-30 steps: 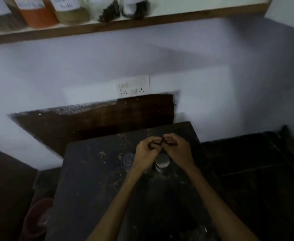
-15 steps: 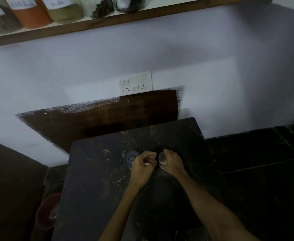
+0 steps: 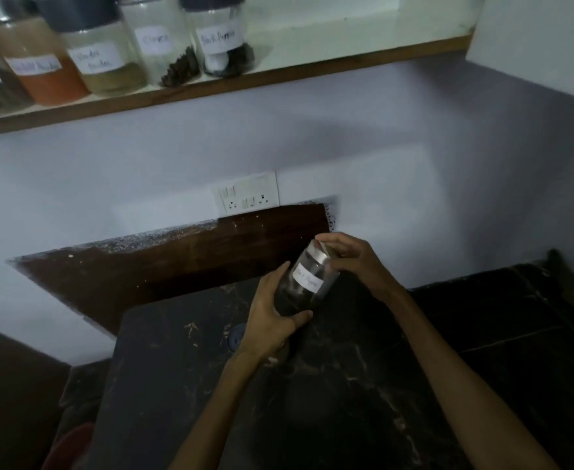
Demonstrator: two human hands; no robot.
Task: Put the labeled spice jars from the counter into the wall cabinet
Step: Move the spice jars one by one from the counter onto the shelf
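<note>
Above the dim counter, the shelf at 11 o'clock holds 5 labeled jars, while a 6th jar is lifted off it, tilted, left hand gripping its body, right hand pinching its lid.

The scene is dim and grainy, with the brightest light falling on the open cabinet shelf at the top, while the wall below it sits in a soft grey-blue shadow that deepens toward the right corner. The dark stone counter and the lower left and right corners sink almost to black, so detail there is lost. Wide-angle distortion tilts the jars on the shelf outward and bends the shelf edge, handwritten labels are soft and partly unreadable, and the lid of the held jar catches a faint gleam.
</note>
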